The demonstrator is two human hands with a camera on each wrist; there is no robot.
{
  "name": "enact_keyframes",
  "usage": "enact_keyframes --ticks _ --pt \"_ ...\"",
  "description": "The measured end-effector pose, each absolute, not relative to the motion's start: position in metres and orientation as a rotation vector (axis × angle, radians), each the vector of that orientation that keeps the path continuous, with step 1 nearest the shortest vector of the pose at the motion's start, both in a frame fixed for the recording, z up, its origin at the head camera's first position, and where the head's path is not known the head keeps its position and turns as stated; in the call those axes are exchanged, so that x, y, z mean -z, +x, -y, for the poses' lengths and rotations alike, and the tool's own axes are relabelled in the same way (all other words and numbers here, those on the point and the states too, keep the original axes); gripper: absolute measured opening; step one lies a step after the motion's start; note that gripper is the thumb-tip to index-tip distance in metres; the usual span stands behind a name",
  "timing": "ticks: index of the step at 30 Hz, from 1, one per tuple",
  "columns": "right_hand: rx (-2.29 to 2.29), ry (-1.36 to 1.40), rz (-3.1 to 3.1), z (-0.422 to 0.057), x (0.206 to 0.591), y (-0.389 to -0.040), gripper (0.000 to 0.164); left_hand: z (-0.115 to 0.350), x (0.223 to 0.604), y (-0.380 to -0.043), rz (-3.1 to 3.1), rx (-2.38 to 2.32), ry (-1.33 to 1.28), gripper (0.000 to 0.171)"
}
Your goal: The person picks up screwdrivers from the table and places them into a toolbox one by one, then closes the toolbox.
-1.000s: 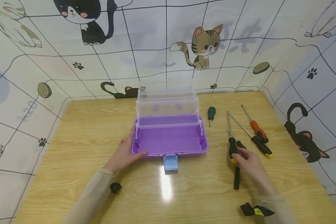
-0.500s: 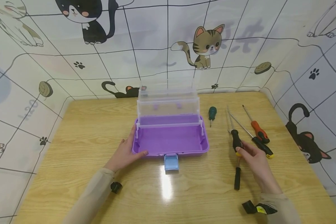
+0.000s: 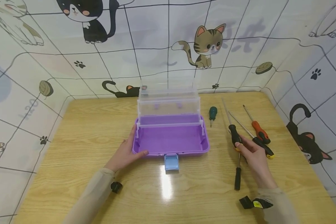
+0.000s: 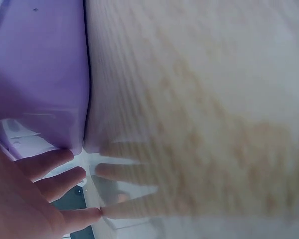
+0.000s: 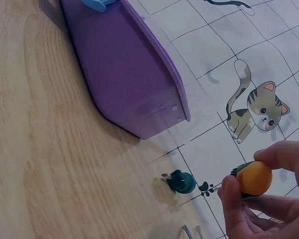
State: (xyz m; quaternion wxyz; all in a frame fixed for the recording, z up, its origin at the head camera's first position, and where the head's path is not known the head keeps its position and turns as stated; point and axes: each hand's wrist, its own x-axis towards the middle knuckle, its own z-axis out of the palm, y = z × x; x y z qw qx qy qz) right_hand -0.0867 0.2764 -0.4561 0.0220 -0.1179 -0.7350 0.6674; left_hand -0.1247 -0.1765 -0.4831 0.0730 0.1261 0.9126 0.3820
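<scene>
An open purple toolbox [image 3: 170,140] with clear lid and tray parts stands mid-table. My left hand [image 3: 123,155] rests on its left front corner, the thumb over the front rim and the straight fingers along the side. In the right wrist view, my right hand [image 5: 269,199] pinches the yellow end of a screwdriver [image 5: 255,178]. The head view shows that screwdriver's black handle and long shaft slanting up and away, right of the toolbox. A slim black-handled screwdriver [image 3: 237,179] lies below my right hand [image 3: 253,158]. Another one is partly hidden behind the hand.
A stubby green screwdriver [image 3: 212,113] lies right of the toolbox. Farther right are a screwdriver with a black and yellow handle [image 3: 263,147] and a red and black one [image 3: 260,132]. A blue latch [image 3: 171,162] hangs at the toolbox front. Cat-patterned walls [image 3: 156,59] border the wooden table [image 3: 89,124].
My right hand has raised the black and yellow screwdriver off the others and shifted it slightly away from me. Its tip has swung left. My left hand stays at the toolbox corner.
</scene>
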Motion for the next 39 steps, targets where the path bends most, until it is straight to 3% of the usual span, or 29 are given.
enact_keyframes --ticks 12,21,29,39 --pt "-2.071 -0.261 2.190 -0.272 0.455 -0.092 0.051 0.177 0.484 -0.126 -2.678 -1.265 0.370 0.120" --pt "-2.479 -0.026 1.846 -0.278 0.455 -0.094 0.045 0.178 0.483 -0.128 -2.651 -1.318 0.403 0.120" --pt "-2.315 -0.044 1.999 -0.282 0.448 -0.097 0.049 0.179 0.483 -0.126 -2.651 -1.318 0.374 0.120" --pt "-2.326 0.093 1.849 -0.279 0.441 -0.104 0.039 0.178 0.484 -0.125 -2.643 -1.337 0.366 0.119"
